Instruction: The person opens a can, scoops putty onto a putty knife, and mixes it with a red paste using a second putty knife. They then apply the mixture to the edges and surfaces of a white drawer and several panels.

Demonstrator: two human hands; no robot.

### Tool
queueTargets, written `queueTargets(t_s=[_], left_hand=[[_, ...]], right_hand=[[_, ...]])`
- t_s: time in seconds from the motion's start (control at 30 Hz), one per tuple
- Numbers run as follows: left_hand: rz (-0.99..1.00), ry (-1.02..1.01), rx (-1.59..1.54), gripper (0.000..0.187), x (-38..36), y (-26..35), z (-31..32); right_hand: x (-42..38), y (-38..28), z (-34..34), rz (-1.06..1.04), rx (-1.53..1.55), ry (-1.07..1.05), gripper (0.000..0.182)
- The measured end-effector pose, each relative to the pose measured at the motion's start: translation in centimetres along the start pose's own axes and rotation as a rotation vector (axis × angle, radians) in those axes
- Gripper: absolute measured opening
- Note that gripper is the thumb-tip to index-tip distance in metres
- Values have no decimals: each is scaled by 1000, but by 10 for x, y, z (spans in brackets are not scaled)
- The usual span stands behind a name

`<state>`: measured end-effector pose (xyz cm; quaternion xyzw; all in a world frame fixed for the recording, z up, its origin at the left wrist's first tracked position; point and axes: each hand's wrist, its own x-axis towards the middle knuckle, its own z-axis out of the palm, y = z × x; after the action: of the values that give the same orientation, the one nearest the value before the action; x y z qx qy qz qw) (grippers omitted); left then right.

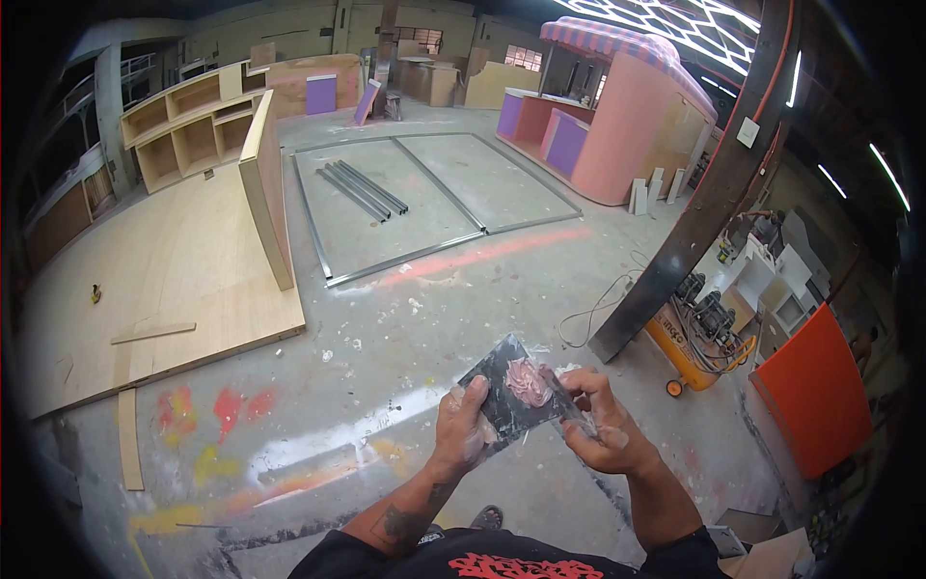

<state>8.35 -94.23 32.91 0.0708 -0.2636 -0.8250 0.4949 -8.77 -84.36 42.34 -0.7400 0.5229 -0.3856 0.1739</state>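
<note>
My left hand (466, 422) is closed on a dark, flat square board (500, 394), its thumb lying over the top face. A mound of pink putty (529, 382) is heaped on the board, towards its right side. At the board's right edge, my right hand (603, 425) is closed in a pinch on a thin, flat greyish scraper (571, 410); the fingers hide much of it. Pale smears of putty mark both hands.
A wooden platform (164, 280) with an upright panel (265, 193) stands at left. Ahead, a metal frame (405, 259) and several metal bars (362, 191) lie on the paint-stained floor. To the right are a dark post (675, 232), an orange compressor (690, 352) and an orange panel (815, 396).
</note>
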Motion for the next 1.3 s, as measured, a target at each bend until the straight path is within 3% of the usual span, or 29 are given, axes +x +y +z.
queueTargets(t_s=[0.3,0.4,0.5,0.6,0.7,0.93,1.03,1.13,1.23,1.3], left_hand=[[-20,-23,-50,38,-1,3,3],[-54,-63,-128,38,-2,4,6],[-53,-81,-108,39,0,5,1],[-40,-70,-53,38,5,0,-6],[-55,-75,0,37,10,-8,-10],[-54,-84,19,35,17,-18,8],[-54,-96,88,34,19,-20,10],[-43,-107,146,33,21,-25,11],[-41,-88,156,33,27,-32,16],[-8,-40,249,34,31,-36,22]], right_hand=[[3,22,1,-220,-344,-4,66],[-2,29,-8,-160,-514,-64,65],[-10,45,-17,-72,-419,-16,57],[-22,36,-21,117,-24,165,47],[-21,8,-15,160,524,246,39],[-37,4,4,174,498,228,42],[-49,28,5,113,147,117,47],[-53,27,-7,146,-116,51,41],[-66,40,-22,258,-185,177,31],[-76,39,-32,485,248,381,29]])
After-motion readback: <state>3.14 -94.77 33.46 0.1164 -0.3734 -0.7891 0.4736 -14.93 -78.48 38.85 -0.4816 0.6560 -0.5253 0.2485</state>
